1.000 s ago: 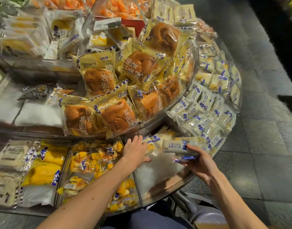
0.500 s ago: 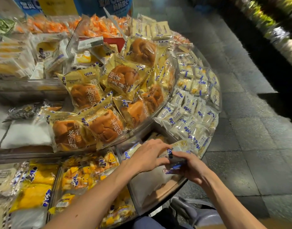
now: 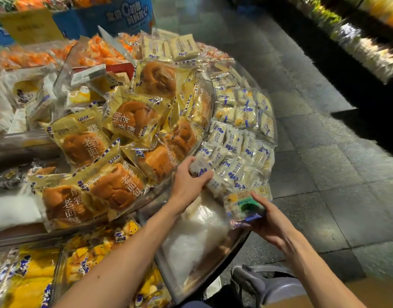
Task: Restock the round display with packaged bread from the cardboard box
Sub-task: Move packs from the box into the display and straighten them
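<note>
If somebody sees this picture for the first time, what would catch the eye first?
The heap of golden bread packets fills the middle of the round display, with rows of small white-and-blue packets on the lower tier to its right. At the near rim, the left hand grips a small packet and the right hand holds a green-labelled packet.

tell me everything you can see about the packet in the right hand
The packet is small, in a shiny clear plastic wrapper with pale bread inside, a green patch on its face and a blue sealed edge towards the person. The right hand pinches it at that near end, thumb on top. It is held roughly flat above the display's near right rim, its far end at the stacked pale packets. Print is too blurred to read.
</note>
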Demonstrator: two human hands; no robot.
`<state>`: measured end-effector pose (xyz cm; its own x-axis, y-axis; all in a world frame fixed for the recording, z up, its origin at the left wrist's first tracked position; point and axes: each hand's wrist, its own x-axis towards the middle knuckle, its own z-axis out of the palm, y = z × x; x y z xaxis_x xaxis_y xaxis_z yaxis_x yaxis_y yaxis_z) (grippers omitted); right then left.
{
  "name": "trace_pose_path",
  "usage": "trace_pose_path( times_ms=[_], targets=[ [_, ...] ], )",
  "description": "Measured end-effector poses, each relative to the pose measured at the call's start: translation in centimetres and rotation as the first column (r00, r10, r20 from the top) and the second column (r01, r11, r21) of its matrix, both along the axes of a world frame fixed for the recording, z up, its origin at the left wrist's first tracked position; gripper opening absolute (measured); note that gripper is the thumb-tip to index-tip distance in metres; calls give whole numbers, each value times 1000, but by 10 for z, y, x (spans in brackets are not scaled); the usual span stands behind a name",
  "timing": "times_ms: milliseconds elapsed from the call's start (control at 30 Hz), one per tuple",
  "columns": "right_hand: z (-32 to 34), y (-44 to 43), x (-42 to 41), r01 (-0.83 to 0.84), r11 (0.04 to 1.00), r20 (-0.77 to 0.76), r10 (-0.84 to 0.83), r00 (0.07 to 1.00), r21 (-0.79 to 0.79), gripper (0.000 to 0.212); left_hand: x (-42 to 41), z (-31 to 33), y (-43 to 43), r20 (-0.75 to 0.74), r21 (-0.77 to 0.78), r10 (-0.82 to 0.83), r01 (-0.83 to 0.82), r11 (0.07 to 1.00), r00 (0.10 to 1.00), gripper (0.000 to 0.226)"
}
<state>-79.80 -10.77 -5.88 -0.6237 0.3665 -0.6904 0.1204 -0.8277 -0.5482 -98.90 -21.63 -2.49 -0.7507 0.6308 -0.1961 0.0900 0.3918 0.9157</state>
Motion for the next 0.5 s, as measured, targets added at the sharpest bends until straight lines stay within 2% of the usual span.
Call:
trace_pose_path(
  times_ms=[67,133,200,267,333,400,467,500],
  targets=[
    [0,11,4,43,999,-4,-43,999,-3,48,-5,-5,20,187,27,138,-145,989,973,29],
    [0,21,7,58,998,-18,-58,998,15,48,-3,-7,41,452,62,217,-274,960,865,41],
    [0,27,10,63,997,-49,-62,997,36,51,2,-5,58,606,75,264,-384,920,750,46],
    [1,30,13,76,997,-66,-74,995,28,63,7,-6,72,650,36,338,-472,881,681,53],
    [0,33,15,82,997,-68,-82,994,-3,78,10,-15,80,598,-31,414,-496,868,686,59],
    [-2,37,17,84,995,-79,-88,993,-51,70,11,-28,86,507,-76,488,-527,846,710,53],
    [-4,39,18,79,994,-92,-86,992,-78,55,11,-39,88,459,-104,516,-534,839,723,27],
    [-6,40,18,77,993,-100,-85,991,-85,52,11,-44,88,437,-126,521,-523,843,733,26]
  ],
)
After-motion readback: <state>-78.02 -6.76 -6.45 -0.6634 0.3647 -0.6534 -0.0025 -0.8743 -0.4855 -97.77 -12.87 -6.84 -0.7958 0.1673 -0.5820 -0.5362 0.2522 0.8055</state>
